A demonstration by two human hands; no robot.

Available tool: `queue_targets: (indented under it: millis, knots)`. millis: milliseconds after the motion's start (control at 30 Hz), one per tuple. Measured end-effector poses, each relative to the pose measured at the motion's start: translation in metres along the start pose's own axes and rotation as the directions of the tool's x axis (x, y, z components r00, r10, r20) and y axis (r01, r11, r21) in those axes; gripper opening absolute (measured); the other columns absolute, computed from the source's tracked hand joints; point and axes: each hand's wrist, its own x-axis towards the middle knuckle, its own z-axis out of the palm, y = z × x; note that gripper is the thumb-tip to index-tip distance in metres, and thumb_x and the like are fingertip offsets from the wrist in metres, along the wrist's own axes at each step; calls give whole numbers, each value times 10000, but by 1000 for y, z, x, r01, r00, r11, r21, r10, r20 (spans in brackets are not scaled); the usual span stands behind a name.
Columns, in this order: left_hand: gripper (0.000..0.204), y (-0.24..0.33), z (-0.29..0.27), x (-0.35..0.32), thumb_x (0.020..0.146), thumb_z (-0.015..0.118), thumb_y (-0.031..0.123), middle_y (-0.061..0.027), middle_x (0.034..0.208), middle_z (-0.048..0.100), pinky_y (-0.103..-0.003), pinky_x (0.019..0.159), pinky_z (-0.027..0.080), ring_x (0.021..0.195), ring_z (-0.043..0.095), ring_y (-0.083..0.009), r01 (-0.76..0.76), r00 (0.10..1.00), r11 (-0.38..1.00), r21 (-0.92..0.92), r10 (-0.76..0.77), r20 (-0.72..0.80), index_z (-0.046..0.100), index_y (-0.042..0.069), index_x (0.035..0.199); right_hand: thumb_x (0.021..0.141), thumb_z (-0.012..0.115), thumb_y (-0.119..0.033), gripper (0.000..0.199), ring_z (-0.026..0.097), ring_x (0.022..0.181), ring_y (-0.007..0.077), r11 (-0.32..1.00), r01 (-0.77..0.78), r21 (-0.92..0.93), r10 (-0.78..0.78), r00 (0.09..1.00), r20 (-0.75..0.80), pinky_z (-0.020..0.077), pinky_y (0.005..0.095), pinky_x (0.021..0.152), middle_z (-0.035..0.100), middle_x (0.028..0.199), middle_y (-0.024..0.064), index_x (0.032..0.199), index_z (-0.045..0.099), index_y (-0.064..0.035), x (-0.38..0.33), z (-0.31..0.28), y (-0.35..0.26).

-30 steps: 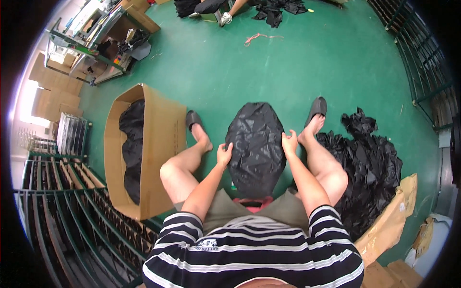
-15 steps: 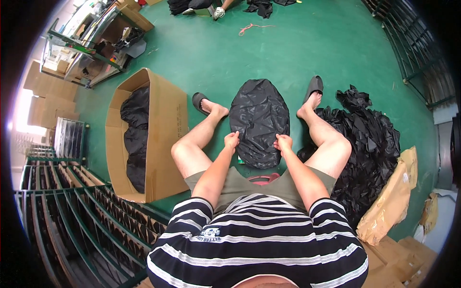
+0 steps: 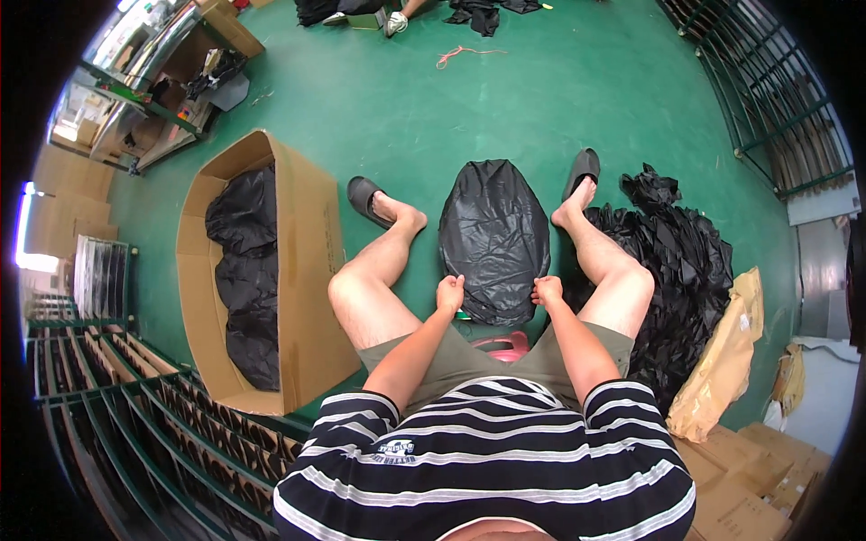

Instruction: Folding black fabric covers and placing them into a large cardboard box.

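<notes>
Between my legs is a smooth oval black plastic cover (image 3: 494, 243), gathered along its near rim and spread taut. My left hand (image 3: 450, 293) is closed on its near left edge, and my right hand (image 3: 547, 291) pinches the near right edge. What lies under the cover is hidden, but a bit of green shows below its near left edge. At my right leg lies a big heap of crumpled black plastic (image 3: 686, 279). To my left stands an open cardboard box (image 3: 311, 270) with several puffed black plastic bundles (image 3: 248, 284) in it.
A torn tan paper wrapper (image 3: 722, 361) lies along the heap, with brown cartons (image 3: 740, 478) behind it. Green racks (image 3: 135, 433) stand at lower left, a metal rack (image 3: 767, 99) at upper right. A pink string (image 3: 465, 56) lies on the green floor; another person's foot (image 3: 395, 22) is beyond.
The cover's surface has become smoother and tighter, with fewer wrinkles. Both hands still grip its near edge, a little lower in the picture. The whole view has shifted slightly.
</notes>
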Motion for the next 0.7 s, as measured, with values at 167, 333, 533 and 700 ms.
queue_targets:
  millis: [167, 333, 533, 700]
  knots:
    - [372, 13, -7, -13, 895, 561, 395, -153, 760, 644, -426, 715, 473, 769, 626, -337, -73, 996, 953, 295, 83, -22, 589, 31, 823, 902, 594, -175, 127, 590, 583, 214, 995, -70, 72, 69, 997, 21, 537, 405, 544, 567, 709, 60, 881, 563, -54, -4, 0, 0]
    - [373, 17, -12, -8, 891, 563, 412, -148, 785, 651, -437, 720, 472, 800, 626, -342, -93, 993, 925, 369, 115, -37, 596, 45, 833, 818, 695, -187, 164, 623, 603, 219, 989, 113, -95, -114, 993, -11, 495, 379, 528, 638, 705, 93, 763, 606, -60, 3, -4, 6]
    - [418, 28, -22, -17, 789, 708, 340, -148, 905, 605, -427, 794, 469, 933, 598, -342, -51, 975, 919, 392, 130, -179, 528, 67, 1050, 720, 768, -240, 557, 574, 1054, 357, 900, 214, -379, -289, 945, -152, 460, 434, 901, 596, 1123, 201, 1189, 527, -60, -28, -2, -18]
    - [956, 86, -33, -28, 667, 795, 302, -191, 1337, 337, -483, 977, 410, 1212, 414, -386, -165, 969, 812, 559, 239, -61, 227, 148, 1421, 681, 720, -106, 935, 310, 1291, 431, 718, 456, -525, -552, 833, -32, 305, 454, 1073, 274, 1400, 272, 1449, 188, -111, -54, -12, -44]
